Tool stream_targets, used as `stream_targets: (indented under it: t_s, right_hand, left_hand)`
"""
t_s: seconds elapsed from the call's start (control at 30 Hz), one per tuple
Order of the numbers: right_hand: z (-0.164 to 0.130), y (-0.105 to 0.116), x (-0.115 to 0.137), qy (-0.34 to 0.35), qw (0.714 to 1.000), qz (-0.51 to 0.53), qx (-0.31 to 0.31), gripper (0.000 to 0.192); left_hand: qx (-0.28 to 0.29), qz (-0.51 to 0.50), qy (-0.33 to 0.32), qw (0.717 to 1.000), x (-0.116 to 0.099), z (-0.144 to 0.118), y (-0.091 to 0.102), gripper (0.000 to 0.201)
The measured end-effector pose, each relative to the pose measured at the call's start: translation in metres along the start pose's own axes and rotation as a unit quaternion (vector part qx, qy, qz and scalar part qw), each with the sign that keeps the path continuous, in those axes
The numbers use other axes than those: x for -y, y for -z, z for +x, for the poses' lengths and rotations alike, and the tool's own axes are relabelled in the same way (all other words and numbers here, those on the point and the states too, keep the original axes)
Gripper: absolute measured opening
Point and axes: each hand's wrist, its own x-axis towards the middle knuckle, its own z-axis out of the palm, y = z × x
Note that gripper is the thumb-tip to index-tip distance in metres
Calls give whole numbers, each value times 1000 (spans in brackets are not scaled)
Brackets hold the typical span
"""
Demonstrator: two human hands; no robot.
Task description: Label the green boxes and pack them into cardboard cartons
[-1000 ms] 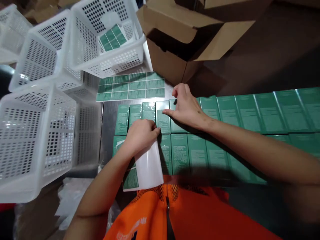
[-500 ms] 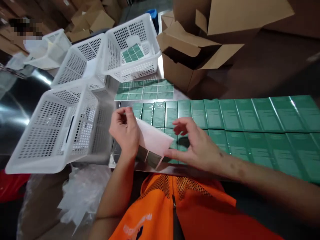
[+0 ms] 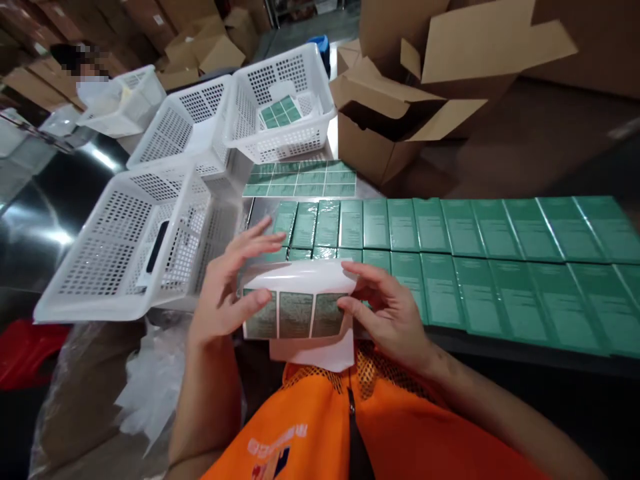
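Note:
A sheet of green stickers on white backing is bent between my hands near the table's front edge; its bare white upper part curls over and a white flap hangs below. My right hand is closed, pinching the sheet's right end between thumb and fingers. At the left end, my left hand is open, fingers spread, the thumb lying against the sheet. Just beyond are two rows of green boxes, glossy as if film-wrapped, running off to the right. Behind them lies another green sticker sheet.
White perforated baskets stand at the left and back, one holding green sticker sheets. An open cardboard box is behind the boxes. Crumpled white scraps lie in a plastic-lined container at lower left. A person is at the far left.
The sheet has turned to lie level facing me and come nearer. My left hand has gone from a closed pinch to spread fingers; my right hand has closed on the sheet's right end.

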Motion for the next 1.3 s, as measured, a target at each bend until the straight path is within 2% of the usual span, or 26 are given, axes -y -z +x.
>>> stream_targets:
  t_s: [0.03, 0.07, 0.1, 0.17, 0.2, 0.27, 0.37, 0.47, 0.57, 0.63, 0.7, 0.73, 0.77, 0.83, 0.87, 0.9, 0.97, 1.03, 1.1, 1.17, 1.23, 1.3]
  right_hand:
    - [1, 3, 3, 1, 1000, -16, -10, 36]
    - [3, 6, 5, 5, 999, -40, -25, 30]
    - [4, 7, 7, 14, 997, -68, -43, 26]
    - [6, 9, 9, 28, 991, -107, -73, 22]
    - [7, 10, 10, 27, 990, -113, -80, 22]
    - [8, 13, 12, 3, 992, -96, -77, 28]
    - [9, 20, 15, -56, 994, -72, -55, 31]
    - [5, 30, 18, -70, 992, -96, -45, 20]
    - [-3, 44, 23, 4, 985, -171, -37, 6]
    - [-8, 55, 28, 80, 971, -223, -31, 9]
    - [-9, 64, 31, 118, 963, -238, -35, 9]
    - [-8, 67, 32, 110, 965, -233, -41, 4]
    - [-6, 70, 33, 86, 970, -222, -45, 9]
    - [-1, 72, 31, 11, 981, -189, -32, 36]
    - [1, 72, 29, -29, 985, -171, -20, 43]
    - [3, 71, 26, -62, 986, -154, -13, 41]
    - [6, 68, 18, -82, 987, -135, -23, 21]
    - [5, 65, 11, -16, 985, -162, -50, 4]
    - [0, 64, 7, 118, 966, -222, -60, 11]
    - [-6, 68, 10, 251, 934, -253, -28, 15]
    - [-12, 76, 21, 292, 930, -222, 32, 15]
    - [-17, 91, 38, 272, 945, -156, 97, 18]
  left_hand:
    - [42, -55, 48, 996, -3, -7, 0, 48]
    - [48, -99, 97, 989, -5, -13, -2, 52]
    - [25, -135, 141, 980, -5, -17, -5, 52]
    - [-55, -177, 211, 960, -4, -23, -14, 43]
    - [-86, -181, 232, 952, -3, -24, -19, 35]
    - [-103, -177, 259, 944, -1, -24, -26, 26]
    - [-82, -144, 284, 944, -1, -20, -30, 26]
    - [-60, -103, 316, 941, -3, -14, -33, 32]
    - [-44, -98, 355, 929, -6, -7, -38, 35]
    - [-58, -123, 377, 916, -8, -2, -40, 34]
    - [-84, -135, 384, 909, -9, 4, -42, 33]
    - [-92, -132, 383, 909, -10, 6, -42, 32]
    - [-95, -125, 379, 912, -11, 8, -43, 31]
    - [-86, -110, 368, 919, -13, 12, -46, 27]
    - [-81, -106, 362, 923, -15, 13, -47, 26]
    - [-76, -104, 355, 926, -17, 14, -49, 25]
    - [-70, -104, 349, 929, -18, 16, -54, 24]
    - [-66, -109, 359, 924, -18, 16, -58, 26]
    - [-66, -118, 382, 914, -14, 16, -60, 29]
    - [-72, -131, 413, 898, -8, 16, -59, 33]
    - [-86, -151, 442, 880, 1, 18, -54, 38]
    - [-107, -169, 452, 869, 12, 24, -44, 42]
